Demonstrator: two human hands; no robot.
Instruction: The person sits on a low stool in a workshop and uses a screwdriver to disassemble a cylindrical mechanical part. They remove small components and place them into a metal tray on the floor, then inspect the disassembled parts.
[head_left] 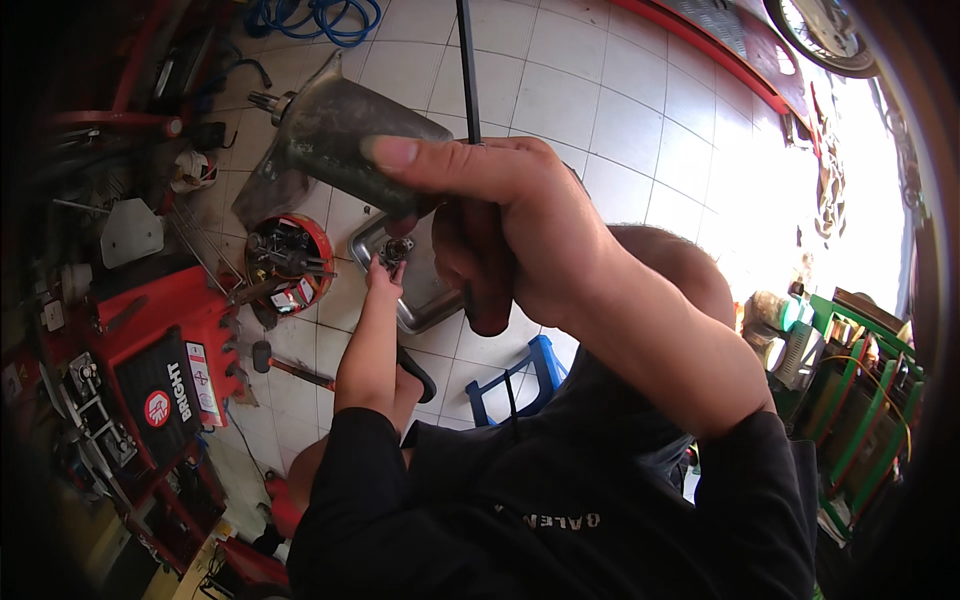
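Closest to the lens, the right hand (510,190) holds up a dark grey metal cylinder (350,140) with a short toothed shaft (270,103) jutting from its far left end. Its thumb lies along the near side of the casing while the other fingers curl beneath, so the grip is closed on the body. A straight black metal rod (468,70) rises from beside the knuckles; whether the same fingers clasp it, I cannot tell.

Lower and farther off, the left hand (385,277) appears to pinch a small round metal piece (397,249) over the edge of a shallow rectangular steel tray (425,268), its fingers drawn narrow. The tray sits on a white tiled floor (600,90); left of it stands a red round tub (322,243) full of metal parts, and nearer the body lies a black-headed hammer (262,357) with an orange handle.

For good handling, the casing looks weighty and possibly greasy, so a full wrap of the fingers would be safer than thumb pressure alone. The toothed shaft is best pointed clear of anything hard. Holding the small piece low over the tray seems sensible, since anything loose would drop inside, and a light pinch at its rim should spare finer details.
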